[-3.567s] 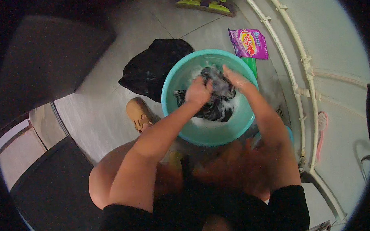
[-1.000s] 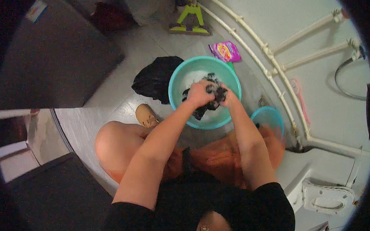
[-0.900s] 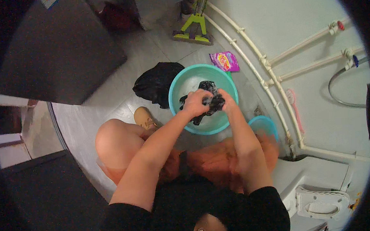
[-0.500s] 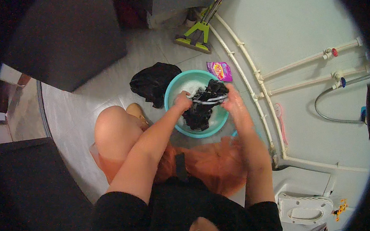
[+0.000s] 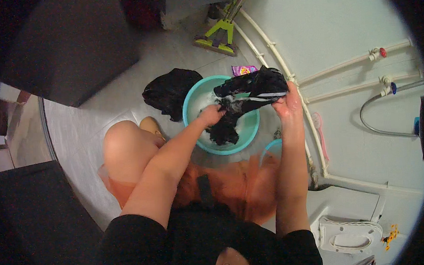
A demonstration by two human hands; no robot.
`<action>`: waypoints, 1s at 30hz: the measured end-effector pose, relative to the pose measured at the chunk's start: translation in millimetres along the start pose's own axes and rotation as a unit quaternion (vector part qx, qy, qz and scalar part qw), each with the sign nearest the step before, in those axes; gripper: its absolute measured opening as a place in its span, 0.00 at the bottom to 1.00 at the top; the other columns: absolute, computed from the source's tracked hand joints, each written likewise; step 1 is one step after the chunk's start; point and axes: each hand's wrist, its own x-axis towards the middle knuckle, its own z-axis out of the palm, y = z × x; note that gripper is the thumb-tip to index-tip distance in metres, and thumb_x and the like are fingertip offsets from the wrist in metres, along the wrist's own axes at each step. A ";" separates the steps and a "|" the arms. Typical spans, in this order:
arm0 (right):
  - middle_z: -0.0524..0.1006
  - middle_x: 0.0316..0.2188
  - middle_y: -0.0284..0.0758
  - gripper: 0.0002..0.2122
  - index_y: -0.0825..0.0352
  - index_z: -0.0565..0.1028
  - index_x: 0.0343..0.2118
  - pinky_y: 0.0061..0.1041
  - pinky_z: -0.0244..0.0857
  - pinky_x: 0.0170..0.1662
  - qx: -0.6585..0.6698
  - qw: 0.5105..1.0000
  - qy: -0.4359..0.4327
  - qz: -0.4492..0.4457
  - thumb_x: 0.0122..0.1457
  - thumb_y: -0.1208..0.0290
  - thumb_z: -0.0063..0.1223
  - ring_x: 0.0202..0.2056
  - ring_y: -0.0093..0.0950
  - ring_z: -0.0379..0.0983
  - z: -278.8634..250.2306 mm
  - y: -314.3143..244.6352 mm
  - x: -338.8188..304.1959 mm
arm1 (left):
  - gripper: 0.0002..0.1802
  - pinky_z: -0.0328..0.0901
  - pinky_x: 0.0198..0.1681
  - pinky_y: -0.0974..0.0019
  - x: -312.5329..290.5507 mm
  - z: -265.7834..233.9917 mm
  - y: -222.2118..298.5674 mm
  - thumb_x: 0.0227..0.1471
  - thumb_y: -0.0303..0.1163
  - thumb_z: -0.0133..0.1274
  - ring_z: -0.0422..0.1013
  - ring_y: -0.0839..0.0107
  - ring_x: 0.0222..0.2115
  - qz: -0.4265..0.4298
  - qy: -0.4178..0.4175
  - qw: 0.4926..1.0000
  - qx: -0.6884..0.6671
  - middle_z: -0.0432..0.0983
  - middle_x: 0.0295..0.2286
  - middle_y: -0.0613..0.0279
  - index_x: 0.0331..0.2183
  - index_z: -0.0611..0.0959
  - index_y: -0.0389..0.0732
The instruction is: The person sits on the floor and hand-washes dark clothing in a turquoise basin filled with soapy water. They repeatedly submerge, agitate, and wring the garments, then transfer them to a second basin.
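Note:
A teal basin (image 5: 189, 129) on the floor holds soapy, foamy water. A wet black garment with white stripes (image 5: 255, 86) lies partly in it, and its upper end is stretched out past the basin's right rim. My right hand (image 5: 288, 102) grips that raised end, right of the basin. Over the basin's middle, my left hand (image 5: 212, 114) is closed on the garment's suds-covered part. Left of the basin, another heap of black cloth (image 5: 171, 92) rests on the floor.
A purple packet (image 5: 244, 70) lies behind the basin, partly covered by the garment. Farther back stands a green mop (image 5: 220, 36). White pipes (image 5: 291, 76) run along the right wall, near a pink brush (image 5: 319, 133). A toilet (image 5: 348, 235) is at lower right; a second blue basin rim (image 5: 271, 147) shows beside my right forearm.
My right hand has moved right and slightly up, drawing the garment out over the basin's rim. My left hand stays over the basin, still gripping. The garment now covers part of the packet.

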 end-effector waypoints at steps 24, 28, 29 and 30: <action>0.77 0.42 0.34 0.18 0.69 0.71 0.47 0.33 0.67 0.48 -0.144 0.985 -0.092 -0.036 0.59 0.61 0.53 0.39 0.28 0.75 -21.9 89.5 -4.6 | 0.23 0.64 0.46 0.67 -14.8 -109.6 142.3 0.54 0.44 0.54 0.71 0.71 0.42 -0.013 -0.074 0.873 -0.481 0.75 0.41 0.65 0.47 0.77 0.41; 0.75 0.47 0.39 0.23 0.69 0.70 0.49 0.39 0.63 0.54 0.055 0.986 -0.155 0.038 0.62 0.54 0.48 0.48 0.36 0.72 -17.8 66.3 -6.2 | 0.30 0.60 0.51 0.67 1.2 -97.6 96.1 0.50 0.49 0.58 0.69 0.69 0.46 0.041 -0.104 0.942 -0.315 0.75 0.44 0.61 0.49 0.76 0.39; 0.74 0.49 0.41 0.26 0.69 0.70 0.50 0.41 0.60 0.56 0.062 0.989 -0.126 0.034 0.61 0.49 0.45 0.50 0.38 0.70 -31.6 59.1 1.6 | 0.34 0.60 0.52 0.67 -5.0 -89.0 98.6 0.45 0.52 0.62 0.68 0.69 0.46 0.013 -0.096 0.962 -0.257 0.75 0.43 0.61 0.48 0.77 0.40; 0.74 0.49 0.41 0.26 0.69 0.70 0.49 0.41 0.60 0.57 0.069 0.987 -0.139 0.037 0.61 0.48 0.45 0.50 0.38 0.70 -20.2 61.2 0.2 | 0.36 0.60 0.52 0.66 2.0 -79.6 67.1 0.41 0.52 0.65 0.69 0.68 0.46 0.051 -0.109 0.966 -0.228 0.75 0.43 0.60 0.48 0.77 0.40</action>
